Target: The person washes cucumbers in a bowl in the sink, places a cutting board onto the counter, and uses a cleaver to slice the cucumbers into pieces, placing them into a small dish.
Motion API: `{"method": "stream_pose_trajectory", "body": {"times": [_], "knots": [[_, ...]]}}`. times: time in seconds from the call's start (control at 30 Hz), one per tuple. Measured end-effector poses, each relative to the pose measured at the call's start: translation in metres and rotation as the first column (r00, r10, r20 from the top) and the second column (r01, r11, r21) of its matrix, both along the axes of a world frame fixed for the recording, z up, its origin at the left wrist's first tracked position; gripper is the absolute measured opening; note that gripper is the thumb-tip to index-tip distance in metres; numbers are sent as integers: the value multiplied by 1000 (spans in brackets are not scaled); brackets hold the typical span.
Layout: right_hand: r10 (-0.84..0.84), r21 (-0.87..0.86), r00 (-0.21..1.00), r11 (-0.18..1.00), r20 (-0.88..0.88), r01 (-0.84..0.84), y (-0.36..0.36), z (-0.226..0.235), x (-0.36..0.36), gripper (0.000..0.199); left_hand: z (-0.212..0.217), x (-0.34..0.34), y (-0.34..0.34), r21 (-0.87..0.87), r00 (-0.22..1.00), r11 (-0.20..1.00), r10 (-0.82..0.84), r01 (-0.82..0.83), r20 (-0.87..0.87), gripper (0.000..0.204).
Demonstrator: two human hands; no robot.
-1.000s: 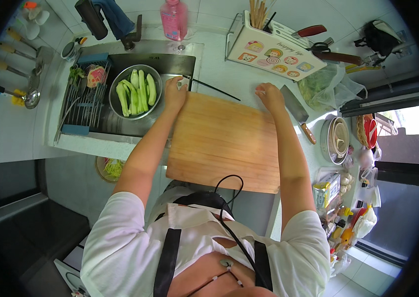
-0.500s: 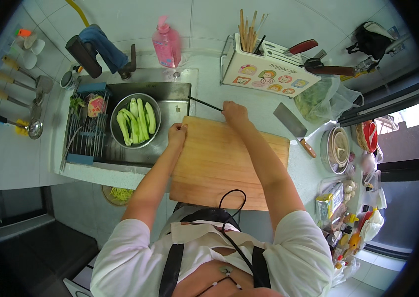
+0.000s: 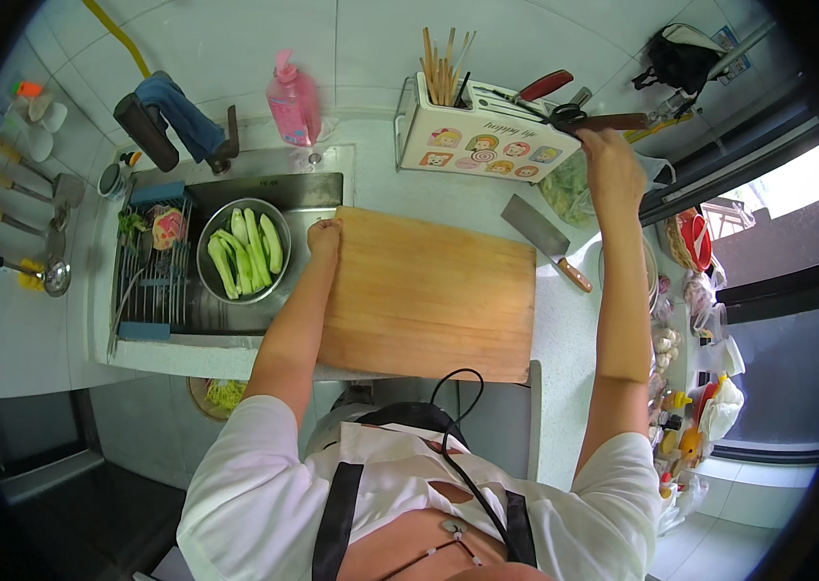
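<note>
My left hand [image 3: 324,237] is closed on the upper left corner of a wooden cutting board [image 3: 429,300], which lies on the counter beside the sink. My right hand [image 3: 611,165] reaches to the right end of a white knife and chopstick holder [image 3: 482,140]. Its fingers are curled against the holder, just below a brown knife handle [image 3: 618,122] and black scissors handles [image 3: 564,114]. What those fingers hold, if anything, is hidden. A cleaver [image 3: 545,232] with a wooden handle lies flat to the right of the board.
In the sink [image 3: 310,189] a steel bowl [image 3: 200,263] holds several peeled green vegetable pieces [image 3: 252,254], next to a dish rack [image 3: 148,329]. A pink pump bottle [image 3: 293,102] stands behind. Bagged greens [image 3: 564,192] sit beyond the cleaver; jars and packages line the right side.
My right hand has moved right and away to the holder; the thin black stick it held no longer shows in it. My left hand stays at the board's corner. The view has shifted.
</note>
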State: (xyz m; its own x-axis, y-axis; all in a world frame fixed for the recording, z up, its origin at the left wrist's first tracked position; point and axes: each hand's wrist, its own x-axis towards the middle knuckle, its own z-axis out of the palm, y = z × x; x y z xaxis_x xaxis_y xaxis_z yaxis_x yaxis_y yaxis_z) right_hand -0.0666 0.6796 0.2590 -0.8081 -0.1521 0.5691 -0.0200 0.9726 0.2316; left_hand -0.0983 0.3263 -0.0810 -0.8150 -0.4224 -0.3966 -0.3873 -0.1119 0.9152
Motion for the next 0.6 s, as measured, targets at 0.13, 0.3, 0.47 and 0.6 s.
{"method": "stream_pose_trajectory", "body": {"times": [0.13, 0.3, 0.47, 0.6], "knots": [[6, 180, 1000, 984, -1, -6, -17, 20, -43, 16, -10, -19, 0, -276, 994, 961, -24, -7, -111, 17], [66, 450, 996, 889, 52, -83, -53, 31, -97, 8, 8, -6, -6, -521, 925, 841, -74, -144, -374, 20], [51, 550, 997, 832, 53, -71, -90, 16, -120, 8, 33, 72, 4, -271, 919, 962, -130, 26, -372, 16], [-28, 493, 990, 869, 141, -46, -92, -13, -129, 9, 72, 124, 14, -142, 927, 979, -185, 146, -327, 14]]}}
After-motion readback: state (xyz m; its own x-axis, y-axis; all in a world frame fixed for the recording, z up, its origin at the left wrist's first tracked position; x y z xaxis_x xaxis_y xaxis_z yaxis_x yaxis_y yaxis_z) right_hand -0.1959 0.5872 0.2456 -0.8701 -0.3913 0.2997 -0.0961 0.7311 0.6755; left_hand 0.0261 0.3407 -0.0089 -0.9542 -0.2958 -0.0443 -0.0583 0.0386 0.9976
